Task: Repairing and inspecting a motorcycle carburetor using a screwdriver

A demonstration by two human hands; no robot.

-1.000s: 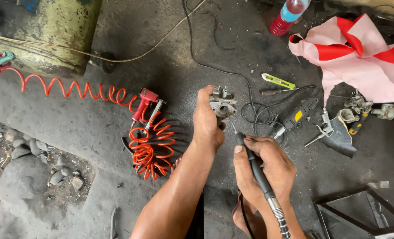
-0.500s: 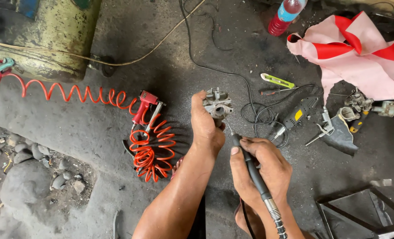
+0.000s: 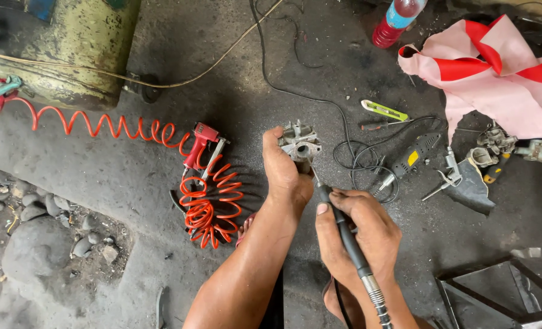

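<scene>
I see my left hand [image 3: 286,167] stretched forward, fingers wrapped around a small grey cast-metal carburettor body [image 3: 299,143] held just above the dark concrete floor [image 3: 131,176], near its middle. My right hand [image 3: 359,234] is curled closed around a slim black rotary-tool handpiece [image 3: 344,228], its thin tip angled up into the part's round bore. The casting looks dull and pitted, with lugs on top.

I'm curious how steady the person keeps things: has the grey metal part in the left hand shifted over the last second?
No. The metal part in the left hand sits just as far from the red air tool and the yellow-green cutter.
</scene>
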